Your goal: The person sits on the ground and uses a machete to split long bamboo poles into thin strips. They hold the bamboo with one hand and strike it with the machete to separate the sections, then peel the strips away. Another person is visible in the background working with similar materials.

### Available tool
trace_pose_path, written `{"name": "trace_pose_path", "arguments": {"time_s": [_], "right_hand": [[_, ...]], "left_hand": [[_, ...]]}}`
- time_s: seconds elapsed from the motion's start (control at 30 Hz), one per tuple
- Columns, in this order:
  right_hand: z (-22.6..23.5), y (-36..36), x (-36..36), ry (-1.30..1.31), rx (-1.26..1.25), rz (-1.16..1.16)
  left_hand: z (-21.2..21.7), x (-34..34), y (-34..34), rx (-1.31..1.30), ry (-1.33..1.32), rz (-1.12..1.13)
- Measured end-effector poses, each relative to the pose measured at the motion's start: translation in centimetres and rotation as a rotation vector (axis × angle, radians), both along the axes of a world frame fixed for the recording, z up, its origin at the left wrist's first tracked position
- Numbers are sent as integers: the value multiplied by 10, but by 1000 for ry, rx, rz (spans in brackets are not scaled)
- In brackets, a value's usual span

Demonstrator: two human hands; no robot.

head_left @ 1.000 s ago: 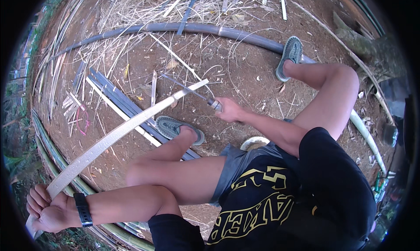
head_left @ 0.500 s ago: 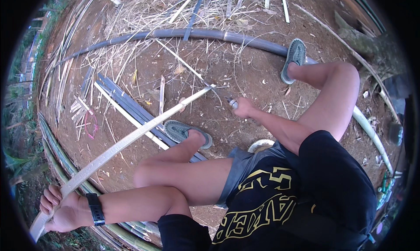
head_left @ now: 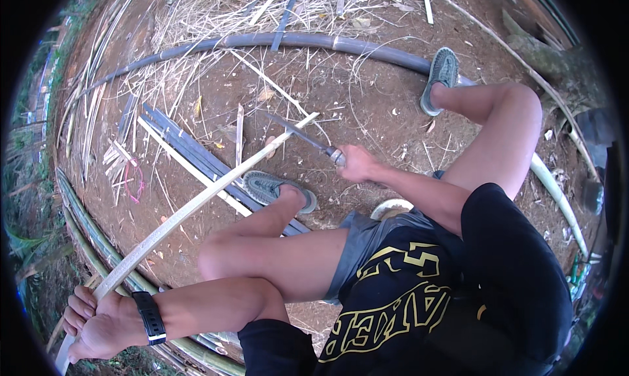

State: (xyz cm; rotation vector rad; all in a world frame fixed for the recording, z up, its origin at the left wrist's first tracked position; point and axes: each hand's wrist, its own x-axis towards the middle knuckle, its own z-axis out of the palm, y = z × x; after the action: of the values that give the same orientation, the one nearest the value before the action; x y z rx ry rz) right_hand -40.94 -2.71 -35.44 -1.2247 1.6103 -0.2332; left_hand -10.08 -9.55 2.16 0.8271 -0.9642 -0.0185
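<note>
At the lower left my left hand is closed round a long pale bamboo strip. The strip slants up and to the right, past my left shoe, to a tip near the middle of the view. My right hand grips a knife by its handle, partly hidden by the fingers. Its dark blade points up and left and crosses the strip close to the far tip. Whether the edge bites into the strip I cannot tell.
Dark bamboo strips lie on the dirt beside my left foot. Beyond them stretches a long dark bamboo pole, with a heap of pale shavings behind it. Several green bamboo poles lie at left. A pink loop rests near short offcuts.
The knife has swung from below the strip's tip to lie across it, its blade now plainly visible. My right hand has shifted slightly left; my left hand has moved slightly right with the strip.
</note>
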Motion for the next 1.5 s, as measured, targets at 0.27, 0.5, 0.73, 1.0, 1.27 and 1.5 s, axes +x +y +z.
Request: {"name": "trace_pose_path", "arguments": {"time_s": [0.27,0.5,0.73,1.0,1.27,1.5], "right_hand": [[50,8,9,-324,-381,116],[32,7,19,-295,2,59],[50,14,21,-354,-307,125],[39,1,25,-278,-174,76],[-36,-1,0,-154,-22,-5],[15,-8,19,-249,-251,78]], "left_hand": [[4,14,-11,16,-49,-87],[2,21,-19,8,-15,-8],[0,7,-12,24,-80,-74],[2,11,-17,2,-5,-101],[8,2,-19,5,38,-28],[6,-1,-25,3,61,-49]]}}
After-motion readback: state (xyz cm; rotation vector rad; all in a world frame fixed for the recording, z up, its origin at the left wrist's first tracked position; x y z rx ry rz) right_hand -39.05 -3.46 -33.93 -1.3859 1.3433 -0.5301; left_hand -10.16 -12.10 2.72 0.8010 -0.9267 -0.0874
